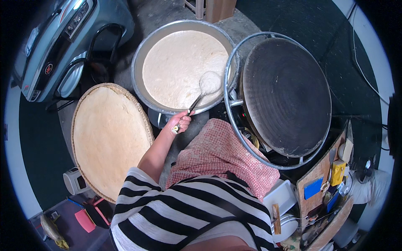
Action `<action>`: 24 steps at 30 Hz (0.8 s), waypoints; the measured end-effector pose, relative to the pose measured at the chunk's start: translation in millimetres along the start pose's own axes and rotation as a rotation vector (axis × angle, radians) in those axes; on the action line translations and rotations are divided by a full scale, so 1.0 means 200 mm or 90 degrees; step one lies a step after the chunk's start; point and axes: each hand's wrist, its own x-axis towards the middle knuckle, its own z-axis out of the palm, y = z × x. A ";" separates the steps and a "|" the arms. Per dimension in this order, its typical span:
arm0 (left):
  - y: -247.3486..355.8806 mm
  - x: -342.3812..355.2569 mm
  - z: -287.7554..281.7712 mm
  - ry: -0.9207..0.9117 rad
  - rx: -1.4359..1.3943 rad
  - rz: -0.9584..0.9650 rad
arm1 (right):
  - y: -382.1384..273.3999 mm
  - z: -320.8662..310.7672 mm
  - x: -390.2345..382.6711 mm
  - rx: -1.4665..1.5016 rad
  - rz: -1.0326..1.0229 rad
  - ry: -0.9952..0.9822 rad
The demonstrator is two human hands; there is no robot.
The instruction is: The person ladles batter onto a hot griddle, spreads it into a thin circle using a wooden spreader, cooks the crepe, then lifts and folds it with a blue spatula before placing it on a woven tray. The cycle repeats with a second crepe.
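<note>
My left hand (180,122) is closed around the dark handle of a ladle (210,83), just over the near rim of a wide metal basin (138,71). Pale, thick batter (180,62) fills much of the basin. The ladle's round bowl is coated with batter and rests at the batter's surface, on the right side. To the right stands a large round black griddle (287,96), its dark surface bare, with a metal ring (229,83) around it. On the left, a thin round flatbread (113,138) covers a woven round tray (75,138). My right hand is out of view.
A blue-grey scooter (100,25) stands at the far left. A wooden board (312,201) with several small items, a white tub (280,198) and a small fan (366,169) are at the lower right. A pink dustpan-like thing (85,221) lies at the lower left.
</note>
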 end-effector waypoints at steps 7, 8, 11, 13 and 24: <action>0.00 -0.08 0.03 0.042 0.038 0.019 | 0.08 -0.05 -0.07 0.006 -0.001 0.015; 0.00 -0.09 0.04 0.039 0.053 0.022 | 0.10 -0.07 -0.08 0.004 0.001 0.022; 0.02 -0.12 0.07 0.068 0.094 0.042 | 0.17 -0.12 -0.08 0.003 0.007 0.038; 0.03 -0.13 0.09 0.077 0.107 0.050 | 0.24 -0.18 -0.06 -0.010 0.009 0.046; 0.01 -0.17 0.31 0.110 0.111 0.093 | 0.05 -0.21 -0.14 -0.160 -0.184 0.079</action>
